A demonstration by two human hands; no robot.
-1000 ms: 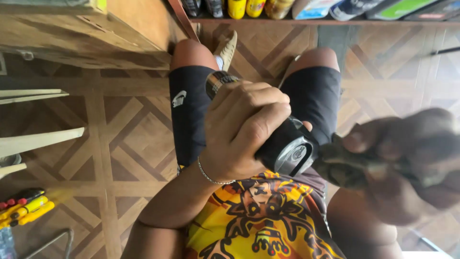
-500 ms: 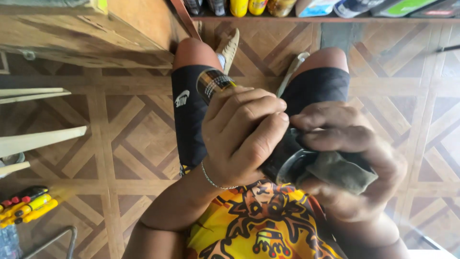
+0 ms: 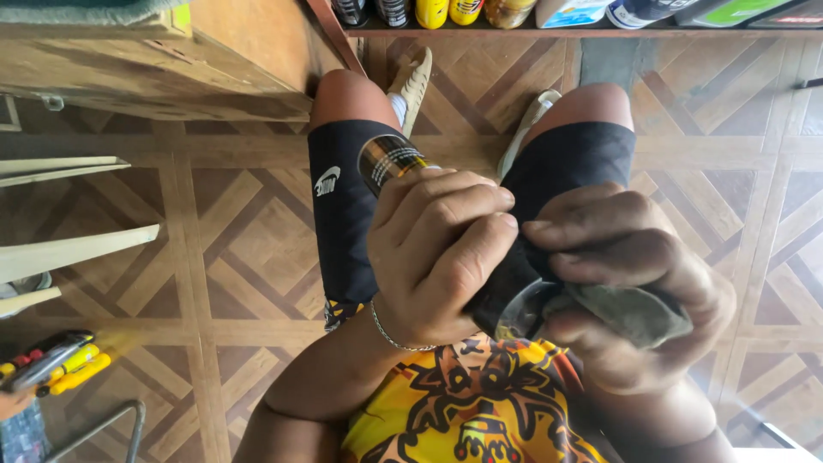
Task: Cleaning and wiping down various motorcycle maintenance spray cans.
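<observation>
— Two hands are busy in the middle of the frame. What do they hold?

— Left hand (image 3: pixel 437 257) is wrapped tight around a dark bottle (image 3: pixel 403 167). It lies tilted, one end up and to the left, the other end low by the right hand.

— And the right hand (image 3: pixel 626 274)?

— It is closed on a grey cloth (image 3: pixel 634 313) and presses it against the low end of the bottle. So the hands are close together, both on the same thing.

— Is the bottle hard or soft?

— It looks hard and stiff, like dark glass with a shiny band. I think it can break if it drops, and it may be slippery.

— Is it heavy?

— Not very, I guess. One hand carries it fine.

— Where is a good place to grab it?

— Around the fat middle, with all the fingers, just like the left hand does. The cloth is soft and floppy, so you bunch it up.

— What is below?

— Knees in black shorts (image 3: pixel 343 214), then a wooden floor (image 3: pixel 214 249).
</observation>
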